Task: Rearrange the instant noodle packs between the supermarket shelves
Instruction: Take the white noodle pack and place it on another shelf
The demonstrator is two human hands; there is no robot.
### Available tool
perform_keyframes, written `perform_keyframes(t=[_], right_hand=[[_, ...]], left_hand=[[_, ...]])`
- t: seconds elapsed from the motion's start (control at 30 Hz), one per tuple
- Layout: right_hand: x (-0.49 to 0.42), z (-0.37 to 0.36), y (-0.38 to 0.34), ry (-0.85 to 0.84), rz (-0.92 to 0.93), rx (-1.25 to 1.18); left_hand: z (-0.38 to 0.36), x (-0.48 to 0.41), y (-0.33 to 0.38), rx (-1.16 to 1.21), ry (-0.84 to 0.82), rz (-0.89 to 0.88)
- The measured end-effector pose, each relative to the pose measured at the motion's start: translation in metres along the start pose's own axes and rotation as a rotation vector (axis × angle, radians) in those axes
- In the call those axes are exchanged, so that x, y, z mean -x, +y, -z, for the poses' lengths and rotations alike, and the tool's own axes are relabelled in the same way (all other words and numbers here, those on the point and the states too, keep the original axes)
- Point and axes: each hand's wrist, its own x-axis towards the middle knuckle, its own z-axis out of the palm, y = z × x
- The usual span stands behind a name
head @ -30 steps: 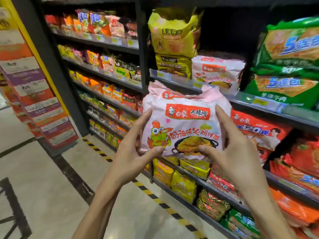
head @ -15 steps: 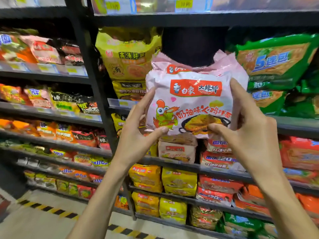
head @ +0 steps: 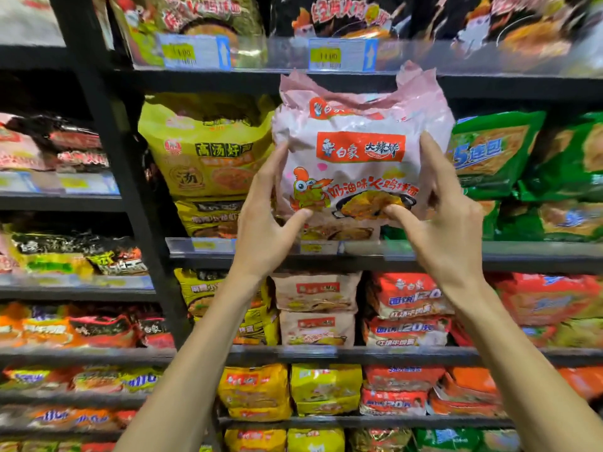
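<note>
Pink noodle pack (head: 359, 151) before stocked shelf (head: 456, 252)

Two bare forearms rise from the bottom edge, slim and long, with no sleeves, cuffs or gloves in view. The left hand (head: 261, 230) and right hand (head: 447, 230) carry no rings, and neither wrist bears a watch or band (the upper arms are cut off by the frame). The fingers (head: 432, 158) are slender, the nails short and unpainted.

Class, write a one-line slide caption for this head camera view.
Both hands, left hand and right hand, hold a pink instant noodle multipack before stocked supermarket shelves.
</note>
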Motion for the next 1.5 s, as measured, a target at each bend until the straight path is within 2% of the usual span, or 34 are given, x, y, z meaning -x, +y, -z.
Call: perform_keyframes(t=[0.4, 0.7, 0.83, 1.07, 1.33, 1.5], right_hand=[[-0.007, -0.059, 0.042, 0.142, 0.096, 0.006], [-0.015, -0.085, 0.063, 0.206, 0.091, -0.045], [-0.017, -0.095, 0.072, 0.208, 0.023, -0.048], [-0.026, -0.106, 0.085, 0.215, 0.022, -0.092], [-0.035, -0.107, 0.090, 0.103, -0.025, -0.112], [-0.041, -0.103, 0.094, 0.092, -0.026, -0.133]], left_hand=[[-0.020, -0.015, -0.044, -0.064, 0.122, -0.033], [-0.041, -0.030, -0.063, -0.090, 0.186, -0.025], [-0.051, -0.032, -0.067, -0.102, 0.193, -0.039], [-0.059, -0.043, -0.074, -0.134, 0.208, -0.071], [-0.060, -0.043, -0.075, -0.135, 0.118, -0.047], [-0.064, -0.043, -0.074, -0.124, 0.137, -0.020]])
